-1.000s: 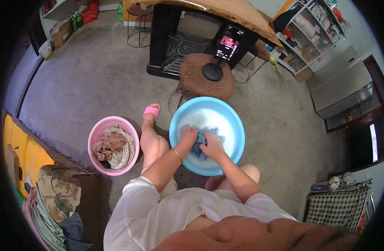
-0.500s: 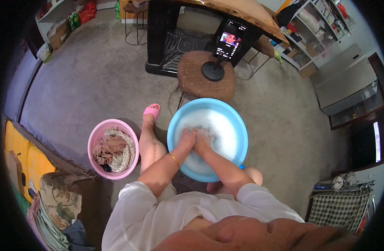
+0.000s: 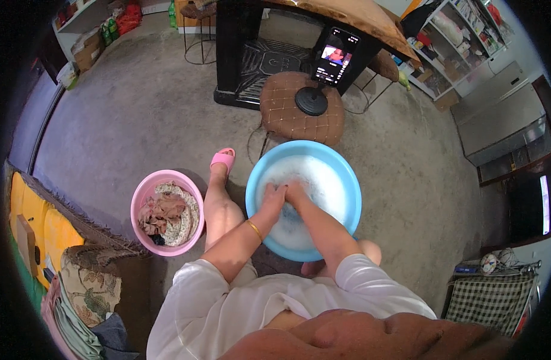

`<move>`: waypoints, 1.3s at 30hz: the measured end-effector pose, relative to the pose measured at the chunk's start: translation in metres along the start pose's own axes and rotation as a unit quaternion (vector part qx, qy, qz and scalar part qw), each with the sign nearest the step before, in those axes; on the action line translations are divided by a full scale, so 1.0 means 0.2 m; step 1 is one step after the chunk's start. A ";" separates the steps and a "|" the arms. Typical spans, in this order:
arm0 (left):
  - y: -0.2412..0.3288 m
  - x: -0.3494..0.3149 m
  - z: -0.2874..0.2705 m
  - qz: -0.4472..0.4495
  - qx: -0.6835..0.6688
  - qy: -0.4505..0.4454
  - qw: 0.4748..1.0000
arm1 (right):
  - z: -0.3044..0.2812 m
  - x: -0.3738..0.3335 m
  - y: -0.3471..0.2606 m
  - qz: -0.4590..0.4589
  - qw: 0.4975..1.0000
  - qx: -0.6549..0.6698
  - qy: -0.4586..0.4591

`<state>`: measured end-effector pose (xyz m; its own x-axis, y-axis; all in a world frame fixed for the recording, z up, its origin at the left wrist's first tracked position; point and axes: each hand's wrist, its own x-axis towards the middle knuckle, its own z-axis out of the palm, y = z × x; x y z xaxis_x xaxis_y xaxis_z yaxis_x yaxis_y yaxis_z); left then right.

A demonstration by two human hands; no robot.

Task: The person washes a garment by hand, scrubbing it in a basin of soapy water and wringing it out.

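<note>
1. Head view, the wash: your blue basin point(image 3: 354, 198) is round and wide-rimmed, standing on the floor point(image 3: 407, 180) directly before you. White suds point(image 3: 326, 186) spread over most of the water, thick and bright on the right side, thinner and greyer nearer your hands.
2. Head view, your hands: your left hand point(image 3: 273, 199) and right hand point(image 3: 296, 192) are close together inside the blue basin, left of its middle, with fingers dipped into the foam. You cannot tell from here whether either is clenched, loose or gripping cloth, since the suds hide the fingertips.
3. Head view, the count: you have two basins, the blue one and a smaller pink basin point(image 3: 146, 191) to its left, beyond your left leg. In the pink one you can make out three cloths: one crumpled brownish-pink cloth point(image 3: 162, 213), one cream speckled cloth point(image 3: 190, 219) and one small dark cloth point(image 3: 158, 239). You wear one gold bracelet point(image 3: 255, 230), and one pink sandal point(image 3: 223, 159) shows. Ahead are one lit phone point(image 3: 337, 57) and its one black stand point(image 3: 311, 102), set on one brown quilted stool point(image 3: 284, 117).
</note>
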<state>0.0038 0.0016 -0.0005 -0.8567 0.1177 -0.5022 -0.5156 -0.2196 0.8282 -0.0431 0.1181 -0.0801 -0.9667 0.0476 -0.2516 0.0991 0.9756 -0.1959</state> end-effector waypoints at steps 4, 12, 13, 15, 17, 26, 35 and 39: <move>0.00 0.00 0.01 -0.010 -0.017 0.061 0.998 | -0.30 -0.20 -0.07 0.023 0.968 0.245 0.057; 0.09 -0.05 0.05 -0.092 -0.232 -0.088 0.964 | -0.44 -0.45 0.04 -0.077 0.877 0.465 0.094; 0.09 -0.04 0.04 -0.092 -0.214 -0.105 0.967 | -0.48 -0.49 0.03 -0.103 0.879 0.459 0.080; 0.03 -0.01 0.04 -0.091 -0.196 -0.120 0.969 | -0.49 -0.55 0.07 -0.116 0.920 0.369 0.068; -0.06 0.02 0.03 0.046 -0.011 -0.122 0.991 | -0.50 -0.57 0.07 -0.129 0.950 0.278 0.054; -0.11 0.04 0.04 0.261 0.386 0.071 0.882 | -0.39 -0.53 -0.06 0.052 0.997 0.002 0.061; -0.07 0.01 0.02 0.103 0.260 -0.065 0.958 | -0.26 -0.22 0.01 0.060 0.996 -0.011 -0.069; -0.08 0.04 0.01 0.108 0.232 -0.088 0.963 | -0.14 -0.13 0.08 0.077 0.995 0.053 -0.022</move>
<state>0.0062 0.0071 -0.0176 -0.9127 0.2883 -0.2895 -0.2402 0.1946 0.9510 -0.0234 0.1385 -0.0505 -0.9268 0.1838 -0.3274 0.2725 0.9291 -0.2498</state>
